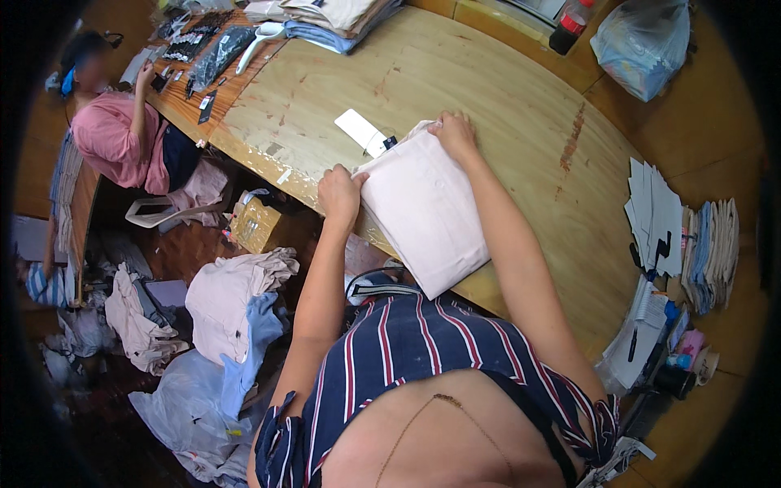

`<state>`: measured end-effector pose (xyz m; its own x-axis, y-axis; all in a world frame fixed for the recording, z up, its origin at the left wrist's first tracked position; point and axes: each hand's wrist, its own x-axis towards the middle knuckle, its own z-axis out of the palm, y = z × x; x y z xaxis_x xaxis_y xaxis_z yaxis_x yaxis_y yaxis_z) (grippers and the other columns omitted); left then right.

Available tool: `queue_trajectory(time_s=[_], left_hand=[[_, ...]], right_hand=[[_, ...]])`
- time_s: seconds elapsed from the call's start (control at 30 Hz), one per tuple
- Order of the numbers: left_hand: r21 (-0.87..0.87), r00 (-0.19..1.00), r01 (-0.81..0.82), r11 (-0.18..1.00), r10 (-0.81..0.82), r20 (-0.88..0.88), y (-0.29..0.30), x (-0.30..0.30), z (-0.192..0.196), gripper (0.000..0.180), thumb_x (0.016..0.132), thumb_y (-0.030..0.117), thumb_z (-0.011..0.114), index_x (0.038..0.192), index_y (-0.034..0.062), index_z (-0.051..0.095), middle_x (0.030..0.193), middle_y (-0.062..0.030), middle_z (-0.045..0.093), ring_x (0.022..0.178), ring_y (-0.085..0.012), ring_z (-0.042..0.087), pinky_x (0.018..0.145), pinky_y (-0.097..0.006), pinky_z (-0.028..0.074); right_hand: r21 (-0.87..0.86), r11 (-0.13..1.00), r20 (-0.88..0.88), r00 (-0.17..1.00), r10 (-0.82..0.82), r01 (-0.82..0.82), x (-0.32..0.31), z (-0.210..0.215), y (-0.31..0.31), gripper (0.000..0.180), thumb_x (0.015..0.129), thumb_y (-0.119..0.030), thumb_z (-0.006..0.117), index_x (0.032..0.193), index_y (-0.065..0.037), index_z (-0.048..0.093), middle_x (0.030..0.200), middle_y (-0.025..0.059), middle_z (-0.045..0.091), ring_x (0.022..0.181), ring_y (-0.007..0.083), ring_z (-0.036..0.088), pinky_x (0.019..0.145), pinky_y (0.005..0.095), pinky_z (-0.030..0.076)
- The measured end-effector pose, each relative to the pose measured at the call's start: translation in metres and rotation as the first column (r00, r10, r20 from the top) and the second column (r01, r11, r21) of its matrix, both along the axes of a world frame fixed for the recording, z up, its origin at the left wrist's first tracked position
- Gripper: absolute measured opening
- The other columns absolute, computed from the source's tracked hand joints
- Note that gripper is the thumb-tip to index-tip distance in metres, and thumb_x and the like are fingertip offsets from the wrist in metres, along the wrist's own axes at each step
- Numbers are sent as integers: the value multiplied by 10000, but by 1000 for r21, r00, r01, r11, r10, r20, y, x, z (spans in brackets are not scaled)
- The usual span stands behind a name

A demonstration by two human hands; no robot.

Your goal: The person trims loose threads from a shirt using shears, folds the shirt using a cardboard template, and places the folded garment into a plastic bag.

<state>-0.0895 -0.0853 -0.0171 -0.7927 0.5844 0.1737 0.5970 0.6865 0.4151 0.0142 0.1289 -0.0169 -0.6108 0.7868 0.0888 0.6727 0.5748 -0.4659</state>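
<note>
A folded pale pink garment (427, 207) lies on the wooden table in front of me, its lower corner reaching past the near edge. My left hand (340, 193) pinches its upper left corner, fingers curled. At its upper right corner my right hand (455, 134) grips the cloth between thumb and fingers. A white hang tag (359, 132) sticks out beyond the far edge, beside a small dark label (390, 142). What lies under the folds is hidden.
Folded garments (338, 24) are stacked at the table's far side near a white handheld tool (259, 45). White cards (653, 215) and upright folded clothes stand right. A bottle (571, 26) and a plastic bag (643, 49) are far right. A person in pink (114, 134) sits left, near piled clothes (236, 305).
</note>
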Motion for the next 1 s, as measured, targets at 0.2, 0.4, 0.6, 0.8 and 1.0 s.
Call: queue_trajectory(time_s=[0.2,0.4,0.6,0.8,1.0], left_hand=[[378,986,109,919,-148,76,27,7,72,288,638,234,718,691,20,532,628,-109,569,576,-280,559,532,-332,439],[702,850,519,488,-377,-367,44,25,186,231,663,138,696,778,20,533,702,-101,565,606,-207,572,546,-289,455],[117,654,691,713,-548,-522,9,39,93,88,713,97,567,773,49,523,745,-100,518,666,-265,531,558,-353,436],[-233,619,715,659,-752,-225,-54,99,37,187,683,91,500,864,51,525,893,-86,519,860,-235,510,748,-337,408],[-98,733,650,754,-656,-181,-1,102,60,207,751,132,511,948,70,533,912,-110,535,928,-259,497,833,-399,355]], right_hand=[[-72,997,-420,907,-41,12,37,41,49,270,744,-237,613,881,-11,562,845,136,599,804,239,570,715,329,437],[69,978,-818,551,168,-197,116,162,35,128,770,50,534,876,-15,563,851,49,609,776,94,568,719,219,448],[613,728,-363,709,604,-307,183,47,-23,303,665,124,471,925,8,573,946,146,601,861,274,595,743,329,495],[318,796,-92,819,566,-514,246,4,-97,82,698,-38,503,769,-6,529,1030,105,561,993,274,520,846,380,415],[240,877,-148,877,458,-417,235,39,-62,262,663,78,435,870,-27,556,1076,99,539,1051,270,476,903,370,364]])
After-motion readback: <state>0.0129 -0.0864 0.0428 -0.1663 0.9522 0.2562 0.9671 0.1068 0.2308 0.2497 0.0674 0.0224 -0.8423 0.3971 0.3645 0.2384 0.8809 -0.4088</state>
